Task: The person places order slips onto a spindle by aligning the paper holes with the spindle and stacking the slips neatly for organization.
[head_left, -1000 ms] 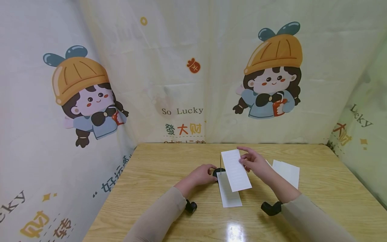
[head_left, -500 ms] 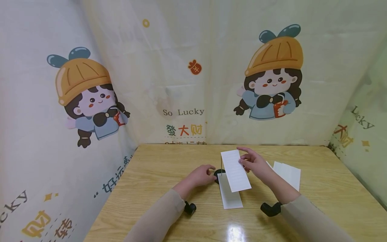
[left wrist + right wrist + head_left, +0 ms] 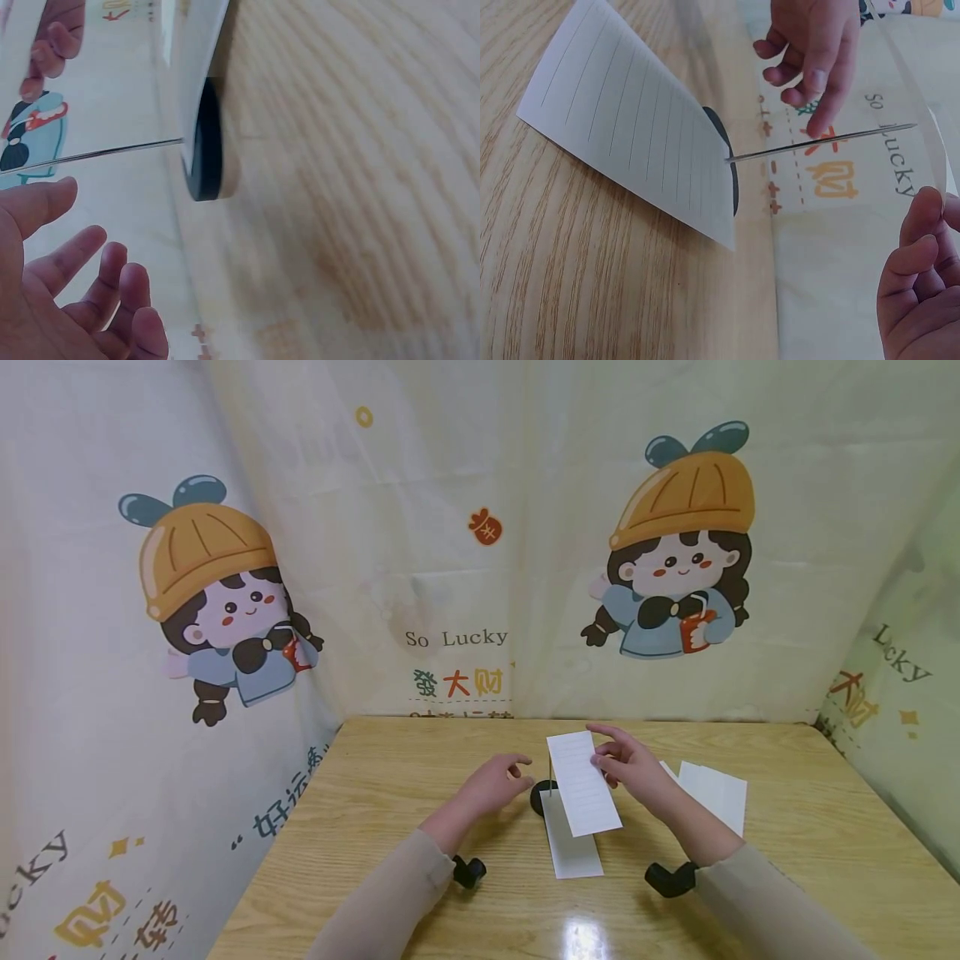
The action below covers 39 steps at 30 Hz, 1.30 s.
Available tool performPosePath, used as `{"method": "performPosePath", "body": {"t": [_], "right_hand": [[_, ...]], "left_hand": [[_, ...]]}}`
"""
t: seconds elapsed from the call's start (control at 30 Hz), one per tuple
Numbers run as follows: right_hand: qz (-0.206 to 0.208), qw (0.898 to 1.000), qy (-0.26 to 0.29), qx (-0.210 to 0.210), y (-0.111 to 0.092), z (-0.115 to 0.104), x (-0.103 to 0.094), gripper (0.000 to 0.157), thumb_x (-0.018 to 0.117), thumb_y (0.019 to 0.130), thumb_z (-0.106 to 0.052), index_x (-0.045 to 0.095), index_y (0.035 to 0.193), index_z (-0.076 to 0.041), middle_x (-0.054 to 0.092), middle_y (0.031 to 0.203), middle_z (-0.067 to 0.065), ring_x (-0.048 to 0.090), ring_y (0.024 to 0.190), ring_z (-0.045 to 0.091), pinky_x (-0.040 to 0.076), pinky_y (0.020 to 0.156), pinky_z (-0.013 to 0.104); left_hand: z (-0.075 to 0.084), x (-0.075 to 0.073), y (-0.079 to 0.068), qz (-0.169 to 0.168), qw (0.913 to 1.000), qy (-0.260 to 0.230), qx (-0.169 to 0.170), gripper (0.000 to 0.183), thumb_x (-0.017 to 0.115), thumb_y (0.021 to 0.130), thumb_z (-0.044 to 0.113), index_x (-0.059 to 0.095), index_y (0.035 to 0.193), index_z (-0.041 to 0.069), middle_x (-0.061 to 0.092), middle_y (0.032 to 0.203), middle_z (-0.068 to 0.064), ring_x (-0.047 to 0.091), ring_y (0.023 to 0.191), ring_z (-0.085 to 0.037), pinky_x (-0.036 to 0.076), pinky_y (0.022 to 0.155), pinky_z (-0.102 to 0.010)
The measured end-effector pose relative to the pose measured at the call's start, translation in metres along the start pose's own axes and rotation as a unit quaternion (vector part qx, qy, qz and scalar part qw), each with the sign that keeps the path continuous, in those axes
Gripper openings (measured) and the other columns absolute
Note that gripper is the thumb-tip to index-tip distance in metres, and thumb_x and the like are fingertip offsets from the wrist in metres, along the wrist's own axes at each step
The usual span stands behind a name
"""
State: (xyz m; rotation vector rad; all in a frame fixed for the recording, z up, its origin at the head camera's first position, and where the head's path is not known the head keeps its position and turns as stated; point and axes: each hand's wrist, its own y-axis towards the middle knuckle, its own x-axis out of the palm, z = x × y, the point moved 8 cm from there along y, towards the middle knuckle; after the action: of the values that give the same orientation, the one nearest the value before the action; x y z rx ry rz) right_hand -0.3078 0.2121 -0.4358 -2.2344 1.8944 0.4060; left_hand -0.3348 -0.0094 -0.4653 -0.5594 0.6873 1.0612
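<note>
A paper spike stands on the table, with a round black base [image 3: 537, 798] and a thin metal rod [image 3: 817, 145]. One lined paper slip [image 3: 630, 112] is pierced by the rod and sits low, against the base. Higher up, my right hand [image 3: 633, 764] pinches a second lined slip [image 3: 585, 785] by its right edge. In the right wrist view this slip is nearly edge-on, right at the rod's tip. My left hand [image 3: 491, 785] hovers just left of the spike, fingers loosely bent, holding nothing and apart from the base.
Several loose white slips [image 3: 716, 793] lie to the right, partly behind the right forearm. Black wrist-camera mounts [image 3: 468, 872] stick out from both wrists. A printed cloth [image 3: 450, 568] hangs behind the wooden table [image 3: 375, 877].
My left hand has drawn back to the left, off the spike's base, and its fingers have loosened. The right hand and its slip stay almost still.
</note>
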Motion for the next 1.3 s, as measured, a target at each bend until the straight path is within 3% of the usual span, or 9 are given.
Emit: {"method": "performPosePath", "body": {"t": [0.27,0.57,0.8,1.0,1.3], "right_hand": [[0.003,1.000,0.002,-0.001,0.001,0.000,0.002,0.055,0.063,0.098,-0.016,0.042,0.149,-0.022,0.058,0.108,0.016,0.054,0.078,0.027,0.050,0.066,0.029],[0.009,1.000,0.000,-0.005,0.002,-0.004,0.005,0.055,0.062,0.098,-0.014,0.042,0.149,-0.019,0.059,0.107,0.015,0.055,0.078,0.026,0.050,0.065,0.028],[0.013,1.000,-0.004,-0.002,0.003,-0.003,0.006,0.054,0.061,0.099,-0.013,0.042,0.149,-0.018,0.059,0.109,0.017,0.054,0.078,0.025,0.049,0.065,0.029],[0.018,1.000,0.004,0.001,0.003,-0.003,0.007,0.055,0.060,0.100,-0.012,0.040,0.151,-0.017,0.059,0.110,0.016,0.055,0.081,0.032,0.051,0.065,0.033],[0.019,1.000,-0.008,0.002,0.003,-0.003,0.010,0.054,0.061,0.099,-0.015,0.042,0.150,-0.019,0.060,0.108,0.015,0.055,0.078,0.026,0.051,0.067,0.032]], "left_hand": [[0.014,-0.018,-0.005,0.039,0.9989,-0.021,0.015,0.037,0.059,0.100,0.037,0.062,0.132,0.019,0.059,0.102,0.004,0.056,0.088,-0.016,0.047,0.067,-0.032],[0.030,-0.030,-0.010,0.071,0.9934,-0.090,0.007,0.034,0.054,0.101,0.044,0.066,0.124,0.022,0.062,0.109,0.006,0.057,0.099,-0.017,0.048,0.079,-0.037],[0.038,-0.029,-0.007,0.103,0.9852,-0.137,0.010,0.032,0.056,0.100,0.045,0.068,0.118,0.022,0.063,0.106,0.006,0.057,0.098,-0.017,0.048,0.081,-0.037],[0.041,-0.026,-0.001,0.128,0.9784,-0.162,0.013,0.029,0.060,0.098,0.044,0.069,0.112,0.021,0.063,0.102,0.007,0.057,0.093,-0.016,0.048,0.077,-0.034],[0.044,-0.020,0.004,0.126,0.9748,-0.184,0.003,0.025,0.065,0.096,0.041,0.069,0.106,0.018,0.062,0.100,0.004,0.057,0.089,-0.016,0.049,0.071,-0.032]]}}
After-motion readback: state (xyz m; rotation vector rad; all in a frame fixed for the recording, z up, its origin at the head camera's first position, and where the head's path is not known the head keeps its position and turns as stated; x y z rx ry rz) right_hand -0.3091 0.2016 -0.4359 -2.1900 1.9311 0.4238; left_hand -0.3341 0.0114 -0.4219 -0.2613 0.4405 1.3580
